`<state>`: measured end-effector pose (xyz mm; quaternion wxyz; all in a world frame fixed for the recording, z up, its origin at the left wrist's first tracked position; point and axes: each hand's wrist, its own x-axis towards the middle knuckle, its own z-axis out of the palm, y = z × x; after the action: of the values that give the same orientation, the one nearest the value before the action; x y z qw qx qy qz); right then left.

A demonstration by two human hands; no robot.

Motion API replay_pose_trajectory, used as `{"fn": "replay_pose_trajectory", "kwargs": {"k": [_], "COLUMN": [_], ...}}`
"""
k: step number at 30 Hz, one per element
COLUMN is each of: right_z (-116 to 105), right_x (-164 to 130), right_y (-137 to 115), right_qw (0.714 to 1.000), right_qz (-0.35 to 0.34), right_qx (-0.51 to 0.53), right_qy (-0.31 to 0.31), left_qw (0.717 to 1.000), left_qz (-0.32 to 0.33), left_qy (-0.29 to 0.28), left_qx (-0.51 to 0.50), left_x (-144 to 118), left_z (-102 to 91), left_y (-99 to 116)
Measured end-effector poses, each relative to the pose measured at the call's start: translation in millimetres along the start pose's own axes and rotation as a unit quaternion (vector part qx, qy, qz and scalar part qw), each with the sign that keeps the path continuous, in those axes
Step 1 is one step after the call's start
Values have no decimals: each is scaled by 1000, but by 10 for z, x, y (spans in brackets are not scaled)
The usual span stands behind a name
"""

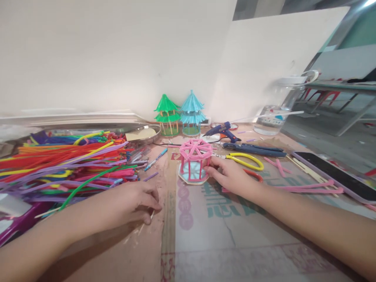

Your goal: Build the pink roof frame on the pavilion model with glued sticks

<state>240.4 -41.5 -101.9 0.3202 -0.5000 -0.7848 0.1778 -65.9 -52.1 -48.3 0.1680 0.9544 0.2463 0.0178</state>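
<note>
A small pink pavilion frame [196, 150], apparently made of pipe cleaners, stands upright on an octagonal base with a light blue top [192, 172]. My right hand [227, 172] grips its right side, thumb and fingers closed at a post. To the left, my left hand [139, 201] hovers low over the table, fingers curled together in a pinch. A thin pale wooden stick [152, 214] shows between those fingertips; part of it is hidden by them. Behind the frame stand a green model pavilion [167, 109] and a blue model pavilion [192, 111], both with tiered roofs.
A heap of colourful pipe cleaners [67, 160] lies left. A glue gun [221, 131], a dark blue tool [254, 149], yellow-handled scissors [248, 159], pink strips [311, 188] and a phone [331, 172] lie right. A clear jug [272, 113] stands at the back right.
</note>
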Motion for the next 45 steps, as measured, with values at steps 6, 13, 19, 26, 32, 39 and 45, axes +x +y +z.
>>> {"fn": "replay_pose_trajectory", "kwargs": {"k": [6, 13, 19, 26, 32, 39, 45], "right_z": [1, -6, -5, -9, -16, -11, -8], "right_x": [5, -1, 0, -3, -5, -11, -7], "right_y": [13, -7, 2, 0, -22, 5, 12], "right_qw": [1000, 1000, 1000, 1000, 1000, 1000, 1000], "right_qz": [-1, 4, -10, 5, 2, -2, -2], "right_qx": [-3, 7, 1, -17, -9, -10, -14], "right_qy": [-3, -8, -8, -7, -10, -9, -7], "left_qw": [998, 920, 986, 984, 988, 988, 981], "left_qz": [-45, -30, -159, -128, -71, -71, -133], "left_qy": [-34, -262, 49, 77, 128, 107, 85], "left_qx": [-38, -291, 11, 92, 56, 82, 115], "left_x": [-18, -189, 54, 158, 148, 160, 111], "left_z": [-17, -432, -42, 226, 314, 253, 113], "left_y": [41, 335, 133, 67, 14, 78, 32]}}
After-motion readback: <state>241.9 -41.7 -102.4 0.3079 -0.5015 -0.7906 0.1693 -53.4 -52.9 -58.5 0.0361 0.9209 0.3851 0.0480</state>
